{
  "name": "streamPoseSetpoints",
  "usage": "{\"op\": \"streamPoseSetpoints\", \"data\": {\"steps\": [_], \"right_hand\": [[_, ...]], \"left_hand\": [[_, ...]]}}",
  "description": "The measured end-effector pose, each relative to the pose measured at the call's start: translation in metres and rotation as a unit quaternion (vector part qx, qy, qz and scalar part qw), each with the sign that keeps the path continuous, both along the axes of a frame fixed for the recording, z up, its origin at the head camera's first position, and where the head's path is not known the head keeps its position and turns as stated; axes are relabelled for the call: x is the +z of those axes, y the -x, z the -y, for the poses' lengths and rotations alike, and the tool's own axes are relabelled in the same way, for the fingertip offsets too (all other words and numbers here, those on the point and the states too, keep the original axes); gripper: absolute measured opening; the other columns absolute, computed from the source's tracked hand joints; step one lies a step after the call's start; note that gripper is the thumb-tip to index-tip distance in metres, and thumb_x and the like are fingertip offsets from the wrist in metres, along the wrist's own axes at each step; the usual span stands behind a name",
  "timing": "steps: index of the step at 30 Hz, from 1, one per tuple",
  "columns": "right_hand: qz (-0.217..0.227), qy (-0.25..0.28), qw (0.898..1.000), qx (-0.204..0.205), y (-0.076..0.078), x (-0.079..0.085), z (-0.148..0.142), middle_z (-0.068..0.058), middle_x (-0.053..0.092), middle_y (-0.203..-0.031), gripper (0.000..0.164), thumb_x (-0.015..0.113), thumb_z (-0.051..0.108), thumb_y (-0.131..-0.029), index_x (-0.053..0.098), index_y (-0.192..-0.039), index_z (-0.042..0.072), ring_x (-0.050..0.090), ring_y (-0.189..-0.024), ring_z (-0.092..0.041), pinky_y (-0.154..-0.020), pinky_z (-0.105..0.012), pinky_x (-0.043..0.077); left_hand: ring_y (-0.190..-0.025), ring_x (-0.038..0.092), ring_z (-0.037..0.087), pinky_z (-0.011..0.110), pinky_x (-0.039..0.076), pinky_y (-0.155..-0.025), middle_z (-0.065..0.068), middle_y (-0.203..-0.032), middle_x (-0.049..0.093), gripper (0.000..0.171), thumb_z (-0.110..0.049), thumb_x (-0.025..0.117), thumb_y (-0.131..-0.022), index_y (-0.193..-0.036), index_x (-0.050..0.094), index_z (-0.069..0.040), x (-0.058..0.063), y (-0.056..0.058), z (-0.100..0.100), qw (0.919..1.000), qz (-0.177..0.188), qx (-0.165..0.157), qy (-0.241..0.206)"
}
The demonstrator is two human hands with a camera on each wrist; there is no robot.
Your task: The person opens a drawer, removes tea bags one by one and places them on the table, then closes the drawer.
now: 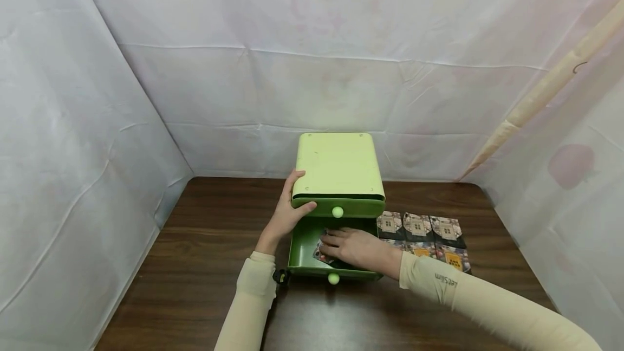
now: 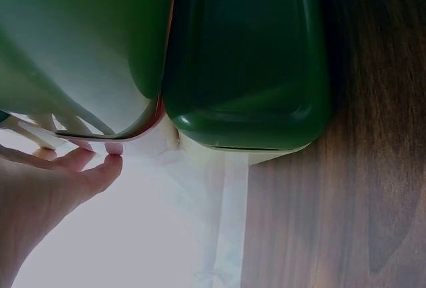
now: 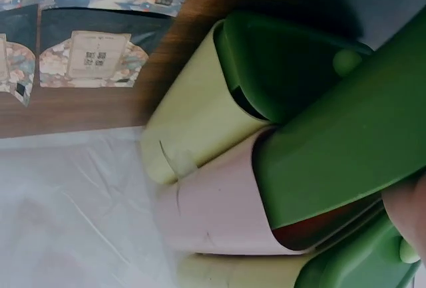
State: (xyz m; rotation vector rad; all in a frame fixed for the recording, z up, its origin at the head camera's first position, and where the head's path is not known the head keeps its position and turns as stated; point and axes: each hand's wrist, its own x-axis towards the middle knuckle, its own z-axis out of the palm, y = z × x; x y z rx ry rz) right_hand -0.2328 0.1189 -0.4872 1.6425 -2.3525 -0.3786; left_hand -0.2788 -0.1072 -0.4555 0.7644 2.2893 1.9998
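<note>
The cabinet (image 1: 338, 164) stands at the far middle of the wooden table (image 1: 209, 253), with three green drawers. Only two show in the head view; the bottom drawer (image 2: 246, 62), hidden there, appears closed in the wrist views. The top drawer (image 1: 356, 208) is closed too, and the middle drawer (image 1: 302, 242) is pulled out toward the near side. Three casings are stacked: two pale yellow, with one pink casing (image 3: 216, 198) between them.

The two hands are apart. The left hand (image 1: 284, 216) rests spread against the cabinet's near left corner, thumb on the top drawer's front, fingers along the left side, some out of sight. The right hand (image 1: 358, 248) is inside the middle drawer, fingers over one printed packet (image 1: 323, 258), mostly covered. Its thumb is hidden, so I cannot tell whether it pinches the packet or just touches it.

Right of the cabinet, six printed packets (image 1: 447, 231) lie in two rows of three; the drawer and right sleeve (image 1: 434, 280) cut off parts of the near row. A small dark object (image 1: 281, 277) by the left wrist is hard to make out.
</note>
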Motion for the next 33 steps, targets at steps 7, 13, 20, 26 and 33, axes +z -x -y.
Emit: {"op": "streamPoseSetpoints", "data": {"steps": [7,13,20,26,33], "right_hand": [[-0.017,0.035,0.999,0.007,0.0,0.003,-0.006,0.001,0.063,-0.118,0.036,0.065,0.014,-0.085,0.061,-0.12,0.021,0.056,-0.109,-0.019,-0.087,-0.034,0.05],[-0.029,0.054,0.998,-0.005,-0.003,0.015,-0.016,0.003,0.066,-0.105,0.022,0.064,0.02,-0.086,0.066,-0.108,0.022,0.06,-0.096,-0.018,-0.076,-0.035,0.051],[-0.042,0.061,0.997,-0.009,-0.013,0.026,-0.027,0.004,0.066,-0.103,0.017,0.061,0.024,-0.089,0.066,-0.104,0.022,0.06,-0.092,-0.018,-0.074,-0.036,0.052],[-0.057,0.083,0.994,-0.034,-0.026,0.038,-0.04,0.0,0.066,-0.104,0.021,0.063,0.024,-0.087,0.066,-0.107,0.019,0.061,-0.093,-0.021,-0.075,-0.039,0.053],[-0.051,0.106,0.992,-0.054,-0.04,0.051,-0.059,-0.005,0.066,-0.107,0.032,0.07,0.013,-0.08,0.065,-0.111,0.015,0.061,-0.096,-0.026,-0.082,-0.044,0.052]], "left_hand": [[-0.14,-0.003,0.018,0.062,0.013,-0.107,0.002,-0.156,-0.006,0.07,-0.02,0.065,-0.088,-0.145,0.023,-0.021,0.003,-0.002,0.0,0.9999,-0.003,0.006,0.009],[-0.14,-0.003,0.019,0.064,0.013,-0.106,0.003,-0.156,-0.006,0.071,-0.023,0.065,-0.087,-0.145,0.023,-0.022,0.003,-0.003,0.001,0.9997,-0.001,0.016,0.017],[-0.14,-0.003,0.02,0.064,0.012,-0.106,0.007,-0.156,-0.006,0.071,-0.022,0.065,-0.088,-0.145,0.023,-0.021,0.003,-0.003,0.0,0.9996,-0.008,0.016,0.021],[-0.14,-0.004,0.017,0.064,0.011,-0.106,0.001,-0.156,-0.006,0.071,-0.021,0.064,-0.088,-0.145,0.023,-0.022,0.004,-0.004,0.0,0.9995,-0.005,0.017,0.025],[-0.14,-0.003,0.019,0.064,0.012,-0.106,0.005,-0.156,-0.005,0.07,-0.019,0.064,-0.088,-0.145,0.023,-0.022,0.004,-0.003,0.0,0.9995,-0.007,0.02,0.023]]}}
